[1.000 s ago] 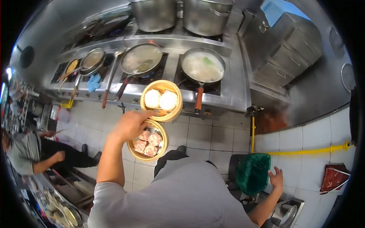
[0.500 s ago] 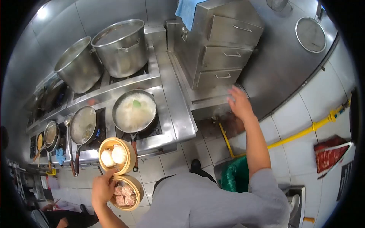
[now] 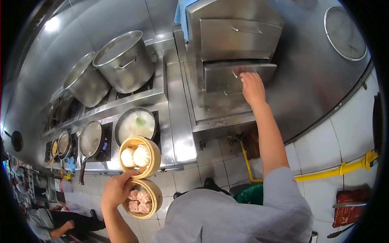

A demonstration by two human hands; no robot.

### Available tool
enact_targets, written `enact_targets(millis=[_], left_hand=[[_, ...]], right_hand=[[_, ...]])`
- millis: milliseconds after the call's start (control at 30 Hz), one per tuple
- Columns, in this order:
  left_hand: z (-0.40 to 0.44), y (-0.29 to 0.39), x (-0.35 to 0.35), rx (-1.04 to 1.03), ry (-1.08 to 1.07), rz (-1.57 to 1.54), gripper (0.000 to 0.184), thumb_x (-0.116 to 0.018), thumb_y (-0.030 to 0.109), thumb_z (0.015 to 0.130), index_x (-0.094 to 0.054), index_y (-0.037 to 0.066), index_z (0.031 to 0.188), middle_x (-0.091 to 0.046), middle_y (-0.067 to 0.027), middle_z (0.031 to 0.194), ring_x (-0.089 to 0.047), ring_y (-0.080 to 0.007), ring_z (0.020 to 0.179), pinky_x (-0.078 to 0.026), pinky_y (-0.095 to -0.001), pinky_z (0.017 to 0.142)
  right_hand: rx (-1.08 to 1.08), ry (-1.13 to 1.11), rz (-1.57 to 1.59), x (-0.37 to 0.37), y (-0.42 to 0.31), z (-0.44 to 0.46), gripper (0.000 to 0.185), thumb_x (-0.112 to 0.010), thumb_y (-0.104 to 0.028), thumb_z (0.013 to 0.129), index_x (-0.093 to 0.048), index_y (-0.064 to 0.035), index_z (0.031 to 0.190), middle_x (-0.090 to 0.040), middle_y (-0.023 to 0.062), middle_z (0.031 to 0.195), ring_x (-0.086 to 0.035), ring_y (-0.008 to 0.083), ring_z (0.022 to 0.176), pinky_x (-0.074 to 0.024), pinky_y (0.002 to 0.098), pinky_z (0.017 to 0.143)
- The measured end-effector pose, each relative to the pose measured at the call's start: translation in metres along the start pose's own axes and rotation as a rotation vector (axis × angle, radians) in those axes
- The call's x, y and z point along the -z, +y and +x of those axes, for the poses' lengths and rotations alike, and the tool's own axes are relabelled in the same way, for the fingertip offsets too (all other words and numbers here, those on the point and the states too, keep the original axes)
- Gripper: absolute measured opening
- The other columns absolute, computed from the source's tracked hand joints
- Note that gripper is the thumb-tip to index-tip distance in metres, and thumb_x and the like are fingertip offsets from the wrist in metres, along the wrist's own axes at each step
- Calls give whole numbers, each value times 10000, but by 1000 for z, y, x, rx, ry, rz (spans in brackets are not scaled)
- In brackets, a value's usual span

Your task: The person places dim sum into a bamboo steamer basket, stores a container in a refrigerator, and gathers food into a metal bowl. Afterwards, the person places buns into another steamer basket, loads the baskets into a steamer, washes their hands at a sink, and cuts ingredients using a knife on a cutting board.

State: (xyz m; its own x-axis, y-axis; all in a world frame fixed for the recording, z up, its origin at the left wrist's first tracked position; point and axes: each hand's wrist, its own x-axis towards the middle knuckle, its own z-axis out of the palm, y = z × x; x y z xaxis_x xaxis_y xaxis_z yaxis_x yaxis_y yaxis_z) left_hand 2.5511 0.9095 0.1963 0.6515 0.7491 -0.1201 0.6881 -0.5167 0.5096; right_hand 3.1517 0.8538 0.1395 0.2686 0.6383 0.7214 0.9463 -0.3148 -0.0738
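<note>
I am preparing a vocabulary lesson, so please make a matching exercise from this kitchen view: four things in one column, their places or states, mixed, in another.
1. Left hand
2. Right hand
3. White buns
4. Blue cloth

A. at the front of a partly open drawer
B. draped over the steel cabinet
C. in the bamboo steamer nearer the stove
D. holding both bamboo steamers

Pairs: 1-D, 2-A, 3-C, 4-B

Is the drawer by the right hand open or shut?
Open, at least partly: the drawer juts out, with a dark gap above its front.
</note>
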Motion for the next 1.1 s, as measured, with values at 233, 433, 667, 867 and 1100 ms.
enact_targets(millis=[233,433,667,867,1100], left_hand=[[55,40,-4,-92,-65,30,367,-690,14,837,-705,83,1198,-735,-205,954,-712,-400,876,-549,-443,756],[116,78,-19,-336,-135,-52,377,-686,30,868,-696,87,1240,-732,-200,923,-709,-387,859,-541,-426,762],[153,92,-33,-454,-255,27,438,-715,74,847,-695,129,1281,-722,-205,898,-694,-390,830,-536,-421,756],[146,87,-32,-355,-227,29,463,-769,147,810,-711,138,1269,-729,-201,913,-692,-400,855,-539,-426,775],[130,66,-53,132,-122,-174,475,-746,103,814,-698,87,1286,-754,-184,1129,-722,-342,1043,-547,-429,915]], right_hand=[[-50,42,194,118,-36,-97,56,-624,-36,881,-658,-47,923,-628,136,897,-572,384,931,-471,470,887],[-78,-18,233,193,-45,-166,75,-644,-57,862,-705,-59,906,-667,111,907,-586,368,891,-486,473,880],[-232,6,270,209,-55,-173,102,-755,-77,809,-755,-74,911,-722,97,932,-649,334,934,-506,475,963],[-231,39,265,204,-48,-177,120,-811,-115,784,-767,-92,893,-743,72,933,-684,299,946,-512,481,997],[-172,-41,168,229,-18,-154,198,-859,-206,754,-776,-94,894,-679,60,815,-633,292,807,-518,430,808]])
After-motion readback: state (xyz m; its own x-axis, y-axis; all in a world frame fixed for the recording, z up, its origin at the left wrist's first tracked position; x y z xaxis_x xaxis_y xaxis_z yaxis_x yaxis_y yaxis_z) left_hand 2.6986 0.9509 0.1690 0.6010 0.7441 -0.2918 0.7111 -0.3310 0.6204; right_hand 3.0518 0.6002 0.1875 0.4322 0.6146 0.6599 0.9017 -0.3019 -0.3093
